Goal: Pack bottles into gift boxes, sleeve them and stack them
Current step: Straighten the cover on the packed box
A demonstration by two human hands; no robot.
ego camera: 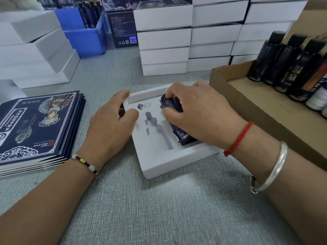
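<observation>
Your right hand (198, 112) grips a dark bottle (178, 121), half seated in the right slot of the white gift box (159, 161); tilted, it could jam or dent the insert. Your left hand (111, 124) holds the box's left wall. The cardboard tray (247, 103) crowds your right wrist; sleeves (35, 129) lie left.

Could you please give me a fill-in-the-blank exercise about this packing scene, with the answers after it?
1. The right hand presses a dark ____ into the white gift box.
2. The left hand holds the box's ____ side.
3. The flat printed sleeves lie stacked to the ____ of the box.

Answers: bottle; left; left
</observation>
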